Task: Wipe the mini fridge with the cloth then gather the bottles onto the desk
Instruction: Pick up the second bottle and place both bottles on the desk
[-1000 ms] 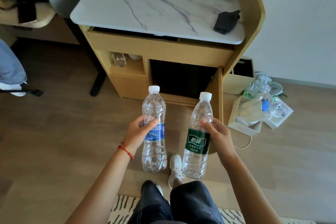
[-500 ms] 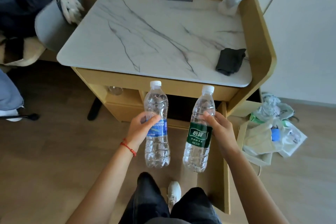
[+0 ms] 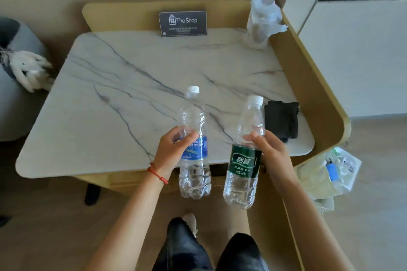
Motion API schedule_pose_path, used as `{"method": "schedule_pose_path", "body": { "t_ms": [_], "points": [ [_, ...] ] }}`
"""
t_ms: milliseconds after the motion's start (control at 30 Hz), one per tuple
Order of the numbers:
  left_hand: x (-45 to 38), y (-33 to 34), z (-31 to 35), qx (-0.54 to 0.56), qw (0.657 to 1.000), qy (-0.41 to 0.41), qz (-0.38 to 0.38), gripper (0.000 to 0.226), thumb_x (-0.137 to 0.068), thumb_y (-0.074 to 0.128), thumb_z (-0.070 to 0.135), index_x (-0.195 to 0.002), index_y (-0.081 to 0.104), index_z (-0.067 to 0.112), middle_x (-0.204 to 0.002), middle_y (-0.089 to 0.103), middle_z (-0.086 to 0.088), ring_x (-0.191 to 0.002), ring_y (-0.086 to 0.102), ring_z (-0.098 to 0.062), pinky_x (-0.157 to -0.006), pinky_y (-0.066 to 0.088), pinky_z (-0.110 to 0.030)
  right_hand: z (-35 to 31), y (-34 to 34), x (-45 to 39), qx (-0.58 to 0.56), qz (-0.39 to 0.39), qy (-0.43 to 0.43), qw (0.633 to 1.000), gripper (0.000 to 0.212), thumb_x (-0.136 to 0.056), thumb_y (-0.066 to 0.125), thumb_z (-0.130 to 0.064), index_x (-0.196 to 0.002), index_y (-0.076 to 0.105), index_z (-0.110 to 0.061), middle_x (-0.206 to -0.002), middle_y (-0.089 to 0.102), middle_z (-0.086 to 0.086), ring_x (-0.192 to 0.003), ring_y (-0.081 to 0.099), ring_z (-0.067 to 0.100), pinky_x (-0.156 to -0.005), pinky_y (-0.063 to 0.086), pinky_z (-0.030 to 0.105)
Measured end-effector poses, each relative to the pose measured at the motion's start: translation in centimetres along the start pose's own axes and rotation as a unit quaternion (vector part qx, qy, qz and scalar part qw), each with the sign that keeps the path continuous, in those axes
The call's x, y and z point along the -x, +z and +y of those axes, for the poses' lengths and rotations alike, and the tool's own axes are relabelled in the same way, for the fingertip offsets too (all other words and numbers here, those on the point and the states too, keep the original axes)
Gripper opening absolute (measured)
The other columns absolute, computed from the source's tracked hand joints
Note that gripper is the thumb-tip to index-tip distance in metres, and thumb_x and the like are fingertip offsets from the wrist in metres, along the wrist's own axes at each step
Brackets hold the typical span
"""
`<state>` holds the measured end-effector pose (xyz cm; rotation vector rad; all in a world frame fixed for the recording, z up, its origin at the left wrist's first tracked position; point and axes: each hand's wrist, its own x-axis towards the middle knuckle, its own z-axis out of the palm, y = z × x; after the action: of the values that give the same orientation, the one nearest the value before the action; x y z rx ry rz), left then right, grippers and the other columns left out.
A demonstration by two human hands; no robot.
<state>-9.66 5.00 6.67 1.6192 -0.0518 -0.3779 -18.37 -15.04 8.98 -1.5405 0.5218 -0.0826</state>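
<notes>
My left hand (image 3: 170,152) grips a clear plastic bottle with a blue label (image 3: 193,174), held upright over the front edge of the marble-topped desk (image 3: 110,99). A second clear bottle, this one with a green label (image 3: 243,167), stands upright in my right hand (image 3: 268,149) just right of the first. Both have white caps and hang in the air, their bases below the desk top's edge. The dark folded cloth (image 3: 282,119) lies on the desk's right side, behind my right hand. The mini fridge is hidden under the desk.
A dark sign card (image 3: 183,23) leans at the back of the desk and a crumpled white wrapper over a cup (image 3: 262,22) stands at the back right corner. A raised wooden rim (image 3: 317,86) borders the desk's right side. A grey chair (image 3: 15,77) is left; plastic packaging (image 3: 328,174) lies on the floor right.
I have stood up: both bottles rose from near the floor to the height of the desk top, and the view now looks down on the whole desk.
</notes>
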Motion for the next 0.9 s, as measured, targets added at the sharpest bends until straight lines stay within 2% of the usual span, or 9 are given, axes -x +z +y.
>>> {"method": "schedule_pose_path", "body": {
  "t_ms": [67, 133, 233, 333, 500, 600, 700, 800, 900],
  "points": [
    [-2.7, -0.5, 1.1, -0.016, 1.0, 0.01, -0.017, 0.002, -0.083, 0.063, 0.018, -0.083, 0.062, 0.016, -0.079, 0.065, 0.0, -0.064, 0.063, 0.003, -0.059, 0.049, -0.015, -1.2, 0.6, -1.6, 0.002, 0.022, -0.012, 1.0, 0.046, -0.075, 0.055, -0.044, -0.107, 0.062, -0.013, -0.094, 0.07, -0.004, -0.079, 0.068, 0.002, -0.07, 0.049, 0.02],
    [-5.1, -0.6, 2.0, -0.014, 0.999, 0.013, -0.037, 0.013, -0.076, 0.071, 0.028, -0.081, 0.064, 0.019, -0.073, 0.066, 0.006, -0.065, 0.063, 0.002, -0.061, 0.049, -0.018, -2.1, 0.6, -3.0, -0.007, 0.048, -0.018, 0.999, 0.042, -0.076, 0.057, -0.041, -0.105, 0.063, -0.011, -0.092, 0.07, -0.002, -0.08, 0.068, 0.004, -0.075, 0.05, 0.024],
    [-8.3, 0.2, 3.5, -0.014, 0.999, 0.022, -0.044, 0.035, -0.054, 0.07, 0.046, -0.076, 0.064, 0.02, -0.069, 0.066, 0.012, -0.065, 0.061, 0.002, -0.06, 0.048, -0.014, -3.3, 0.2, -5.1, -0.012, 0.086, -0.026, 0.996, 0.036, -0.081, 0.059, -0.037, -0.105, 0.063, -0.011, -0.092, 0.071, -0.001, -0.081, 0.068, 0.008, -0.074, 0.05, 0.026],
    [-11.0, 1.6, 4.8, 0.0, 0.998, 0.036, -0.055, 0.039, -0.05, 0.066, 0.05, -0.077, 0.065, 0.022, -0.072, 0.066, 0.011, -0.069, 0.061, 0.0, -0.062, 0.048, -0.015, -4.8, -0.6, -7.3, -0.017, 0.108, -0.039, 0.993, 0.028, -0.084, 0.06, -0.031, -0.102, 0.063, -0.01, -0.087, 0.071, -0.001, -0.078, 0.069, 0.011, -0.07, 0.051, 0.026],
    [-15.8, 5.2, 6.9, 0.003, 0.995, 0.076, -0.061, 0.045, -0.049, 0.065, 0.049, -0.078, 0.06, 0.015, -0.077, 0.06, -0.001, -0.069, 0.059, -0.004, -0.062, 0.046, -0.019, -7.1, -3.0, -10.8, -0.027, 0.128, -0.098, 0.987, 0.023, -0.087, 0.058, -0.02, -0.108, 0.06, -0.011, -0.093, 0.07, 0.002, -0.078, 0.069, 0.007, -0.062, 0.052, 0.014],
    [-18.3, 7.5, 7.8, -0.002, 0.993, 0.106, -0.053, 0.051, -0.051, 0.067, 0.046, -0.083, 0.06, 0.007, -0.082, 0.061, -0.003, -0.075, 0.059, -0.009, -0.067, 0.047, -0.027, -8.0, -4.4, -12.9, -0.029, 0.151, -0.125, 0.98, 0.029, -0.085, 0.06, -0.017, -0.113, 0.058, -0.008, -0.097, 0.069, 0.001, -0.082, 0.069, 0.006, -0.065, 0.052, 0.013],
    [-20.3, 9.4, 8.5, -0.006, 0.989, 0.128, -0.077, 0.043, -0.052, 0.071, 0.042, -0.086, 0.061, 0.018, -0.08, 0.066, 0.006, -0.075, 0.063, -0.002, -0.065, 0.05, -0.018, -8.4, -5.4, -14.9, -0.024, 0.176, -0.141, 0.974, 0.04, -0.082, 0.063, -0.018, -0.12, 0.055, -0.009, -0.103, 0.069, 0.001, -0.09, 0.068, 0.011, -0.075, 0.055, 0.021],
    [-22.1, 10.9, 8.9, -0.001, 0.985, 0.14, -0.103, 0.048, -0.052, 0.073, 0.039, -0.095, 0.059, 0.021, -0.086, 0.068, 0.011, -0.079, 0.065, 0.0, -0.065, 0.049, -0.013, -8.4, -6.2, -16.6, -0.013, 0.205, -0.149, 0.967, 0.042, -0.08, 0.067, -0.017, -0.121, 0.054, -0.013, -0.106, 0.068, 0.001, -0.095, 0.066, 0.012, -0.084, 0.054, 0.03],
    [-24.0, 12.2, 9.1, -0.006, 0.982, 0.152, -0.115, 0.054, -0.052, 0.073, 0.041, -0.101, 0.059, 0.023, -0.094, 0.065, 0.009, -0.083, 0.064, 0.002, -0.066, 0.048, -0.011, -8.1, -6.7, -18.1, 0.011, 0.244, -0.15, 0.958, 0.054, -0.073, 0.072, -0.031, -0.122, 0.052, -0.023, -0.112, 0.065, 0.001, -0.103, 0.063, 0.014, -0.092, 0.051, 0.043]
  ]
}}
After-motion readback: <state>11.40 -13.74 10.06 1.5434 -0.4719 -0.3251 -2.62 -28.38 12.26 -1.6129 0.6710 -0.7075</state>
